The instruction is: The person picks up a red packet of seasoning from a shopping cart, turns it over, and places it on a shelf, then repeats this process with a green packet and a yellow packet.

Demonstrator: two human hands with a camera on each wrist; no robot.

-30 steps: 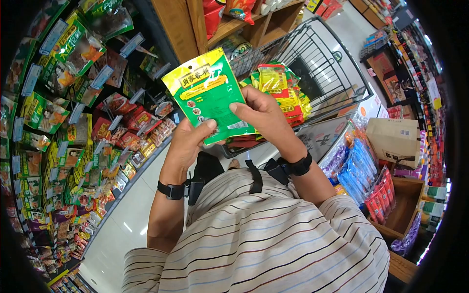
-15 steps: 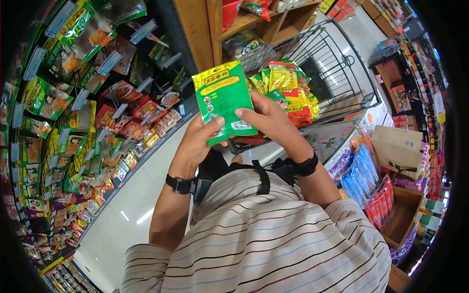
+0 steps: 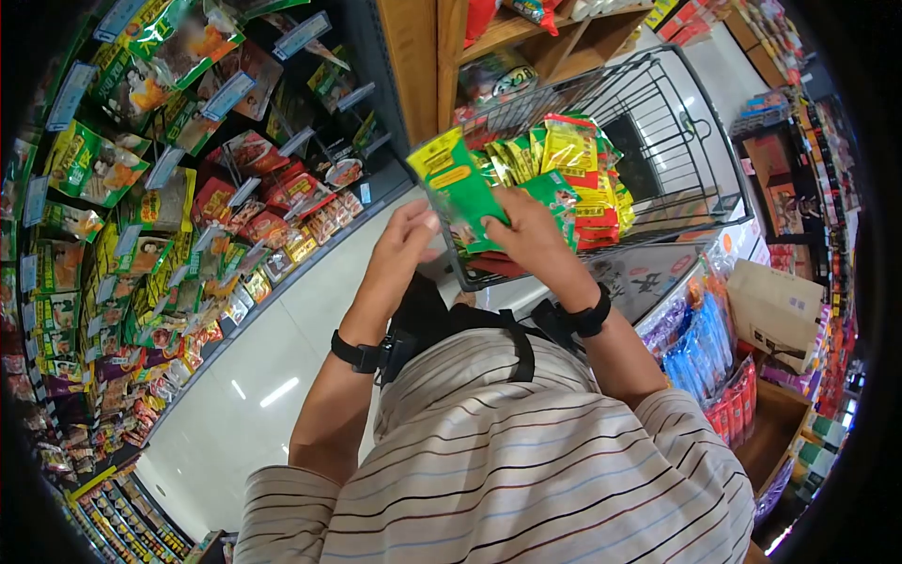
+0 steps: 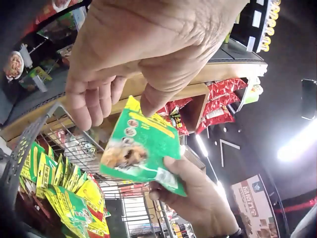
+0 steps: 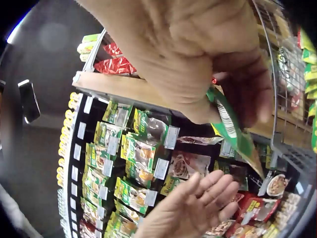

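My right hand [image 3: 534, 230] pinches a green and yellow spice packet [image 3: 458, 193] by its lower right edge, thumb on the face toward me. In the left wrist view the packet [image 4: 143, 144] shows small round pictures, a food photo and a barcode. My left hand [image 3: 402, 246] is beside the packet's lower left side, fingers loosely extended with nothing in them. The right wrist view shows the left palm [image 5: 198, 206] turned up below the packet [image 5: 230, 119]. Beyond the right hand, yellow, red and green packets [image 3: 573, 160] lie in a wire shopping cart [image 3: 676, 141].
A rack of hanging food packets [image 3: 141, 254] with price tags fills the left side. Wooden shelving [image 3: 409, 56] stands at the front. To the right are blue packs [image 3: 700, 329], red packs [image 3: 733, 414] and a cardboard box [image 3: 775, 310]. Pale tiled floor [image 3: 272, 376] runs between.
Both hands held the packet earlier; the left hand has let go. The right hand has carried the packet rightward, nearer the cart, and it is now turned at an angle. The view has shifted slightly.
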